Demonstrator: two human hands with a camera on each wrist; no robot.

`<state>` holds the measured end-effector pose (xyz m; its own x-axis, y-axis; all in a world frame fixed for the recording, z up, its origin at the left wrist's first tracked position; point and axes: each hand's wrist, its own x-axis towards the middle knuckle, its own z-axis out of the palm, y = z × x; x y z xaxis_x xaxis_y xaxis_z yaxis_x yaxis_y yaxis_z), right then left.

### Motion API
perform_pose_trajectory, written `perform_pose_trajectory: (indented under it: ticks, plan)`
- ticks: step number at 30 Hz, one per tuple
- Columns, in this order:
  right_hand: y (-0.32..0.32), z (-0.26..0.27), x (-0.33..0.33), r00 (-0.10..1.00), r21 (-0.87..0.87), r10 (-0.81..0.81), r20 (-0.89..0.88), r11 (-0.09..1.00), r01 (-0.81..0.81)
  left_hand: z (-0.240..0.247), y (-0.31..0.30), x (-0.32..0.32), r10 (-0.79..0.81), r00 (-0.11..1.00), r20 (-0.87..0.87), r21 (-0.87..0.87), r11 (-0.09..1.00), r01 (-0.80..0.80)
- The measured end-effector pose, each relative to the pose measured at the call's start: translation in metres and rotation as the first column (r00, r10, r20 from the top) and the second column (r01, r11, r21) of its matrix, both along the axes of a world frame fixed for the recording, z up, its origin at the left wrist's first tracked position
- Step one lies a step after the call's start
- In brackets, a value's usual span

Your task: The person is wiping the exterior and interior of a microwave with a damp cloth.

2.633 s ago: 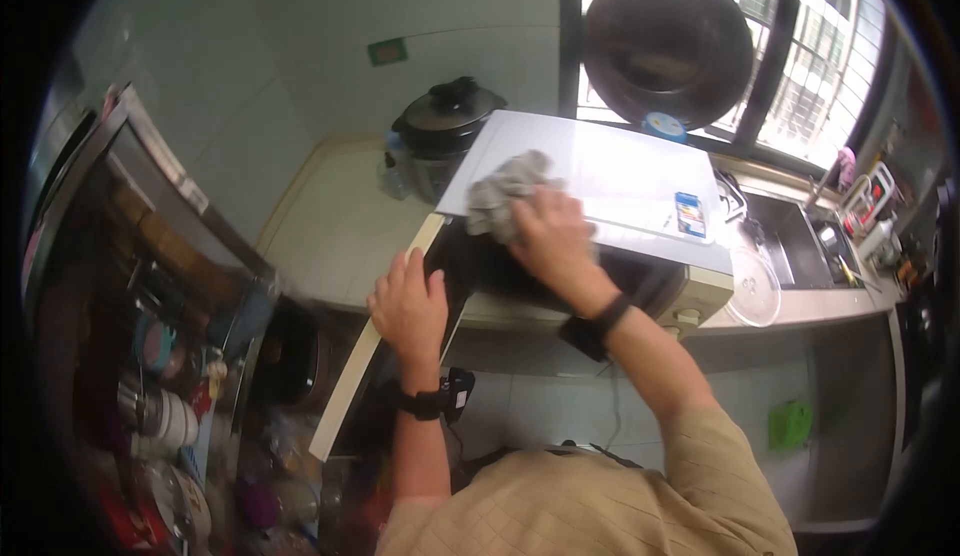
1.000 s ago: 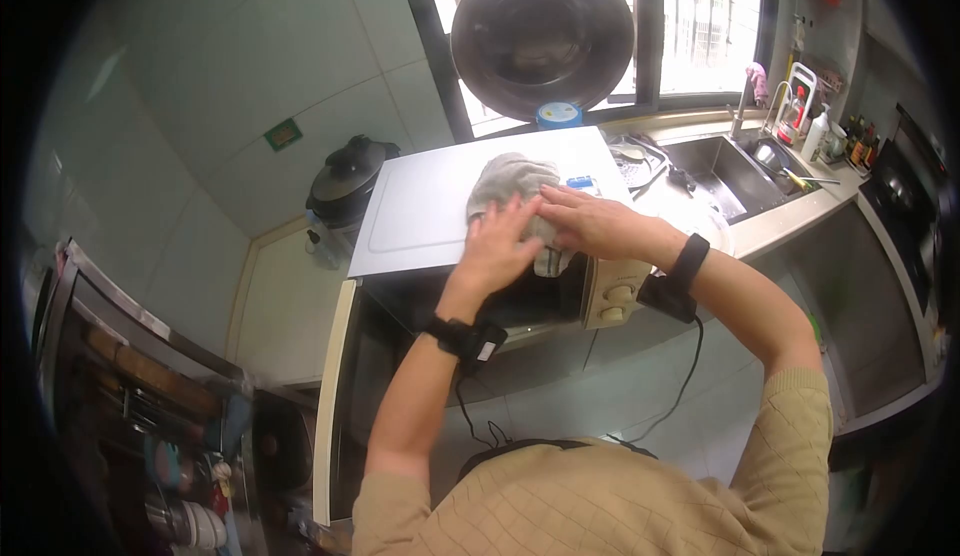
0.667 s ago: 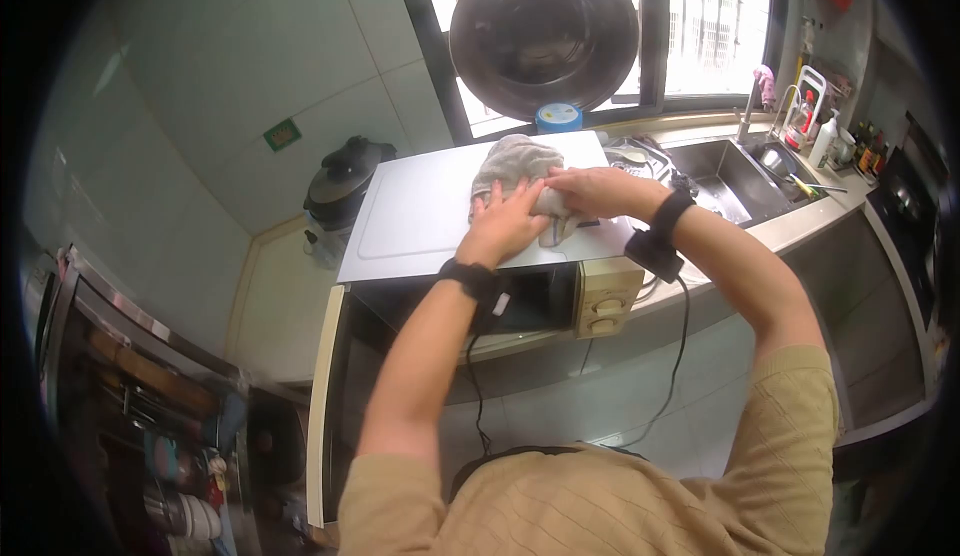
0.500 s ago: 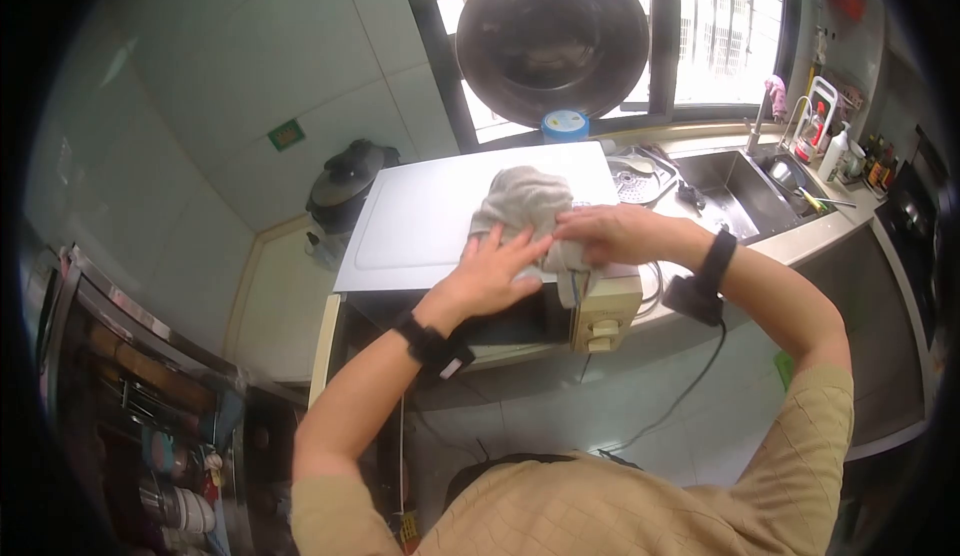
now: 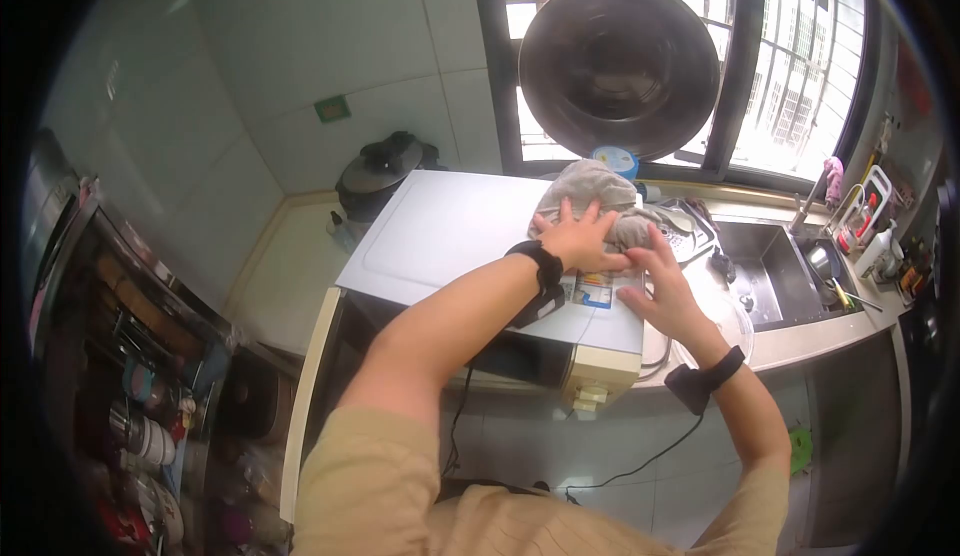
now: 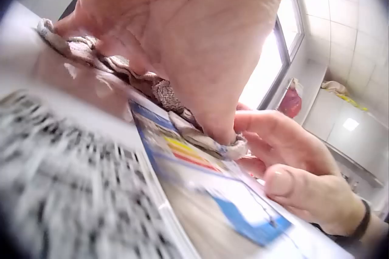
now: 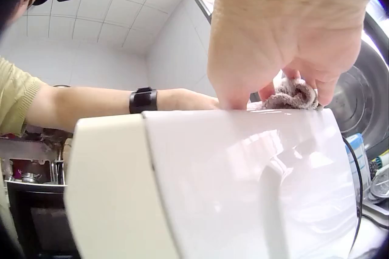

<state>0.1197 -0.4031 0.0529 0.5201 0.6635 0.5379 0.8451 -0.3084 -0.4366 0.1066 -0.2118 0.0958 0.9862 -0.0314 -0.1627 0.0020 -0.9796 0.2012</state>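
Note:
A grey cloth (image 5: pixel 592 178) lies bunched on the white top of a microwave oven (image 5: pixel 435 231), toward its back right corner. My left hand (image 5: pixel 578 243) presses on the cloth with fingers spread. In the left wrist view, the cloth (image 6: pixel 164 96) shows beneath the palm, beside a printed label (image 6: pixel 203 177) on the top. My right hand (image 5: pixel 672 291) has its fingertips at the cloth's right edge, its thumb held apart. From the right wrist, a fold of the cloth (image 7: pixel 296 95) shows under that hand's fingers, at the microwave's upper side edge.
The microwave's door (image 5: pixel 312 396) hangs open on the left. Behind stand a pressure cooker (image 5: pixel 385 171), a large wok (image 5: pixel 620 66) against the window and a blue-lidded tub (image 5: pixel 615 161). A sink (image 5: pixel 765 266) and a clear glass plate (image 5: pixel 735 326) are on the right.
The left hand went from the open door onto the cloth. The cloth moved from the top's left side to the back right; the right hand moved to its right edge. The head view shifted.

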Motion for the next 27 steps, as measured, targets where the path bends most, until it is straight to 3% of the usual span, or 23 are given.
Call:
perform_pose_trajectory:
  ticks: [1,3,7,10,12,16,18,23,24,25,26,27]
  plan:
    - [0.003,0.0,0.003,1.0,0.006,-0.003,-0.003,1.0,0.003,-0.003,0.002,0.012,0.025,0.999,0.028,0.015,1.0,-0.026]
    - [0.009,-0.001,0.012,0.987,-0.129,-0.054,0.15,0.989,0.074,-0.001,0.015,0.024,0.099,0.994,0.046,0.0,0.995,-0.099]
    - [0.013,-0.001,0.018,0.998,-0.269,-0.056,-0.025,0.962,0.047,-0.003,0.088,0.029,0.284,0.958,0.049,0.014,0.958,-0.285]
    - [0.013,-0.007,0.02,0.999,-0.248,-0.053,0.002,0.967,0.051,-0.028,0.179,0.019,0.384,0.912,0.142,-0.079,0.923,-0.377]
    - [0.016,-0.009,0.019,0.998,-0.225,-0.052,0.032,0.973,0.058,-0.024,0.196,-0.001,0.384,0.91,0.158,-0.068,0.924,-0.377]
    - [0.017,-0.015,0.025,0.999,-0.194,-0.03,0.026,0.98,0.034,-0.017,0.172,-0.042,0.363,0.926,0.102,-0.049,0.932,-0.359]
    - [0.018,-0.016,0.026,1.0,-0.181,-0.021,0.006,0.983,0.021,-0.022,0.158,-0.062,0.247,0.967,0.066,-0.118,0.964,-0.239]
    - [0.023,-0.021,0.029,1.0,-0.136,-0.023,-0.021,0.99,0.02,-0.006,0.04,-0.109,-0.043,0.979,0.198,-0.018,0.999,0.047]
    - [0.024,-0.021,0.041,0.985,-0.074,0.141,0.104,0.988,-0.133,-0.004,0.022,-0.108,-0.064,0.977,0.204,-0.055,0.995,0.077]
    - [0.023,-0.021,0.044,0.97,-0.022,0.242,-0.003,0.97,-0.242,-0.005,0.007,-0.106,-0.086,0.972,0.217,-0.093,0.99,0.108]
    - [0.023,-0.022,0.042,0.969,0.089,0.247,0.012,0.965,-0.247,-0.012,-0.007,-0.105,-0.069,0.92,0.385,-0.093,0.989,0.113]
    - [0.023,-0.023,0.039,0.968,0.199,0.25,0.028,0.947,-0.251,-0.014,-0.011,-0.105,-0.066,0.921,0.384,-0.103,0.988,0.114]
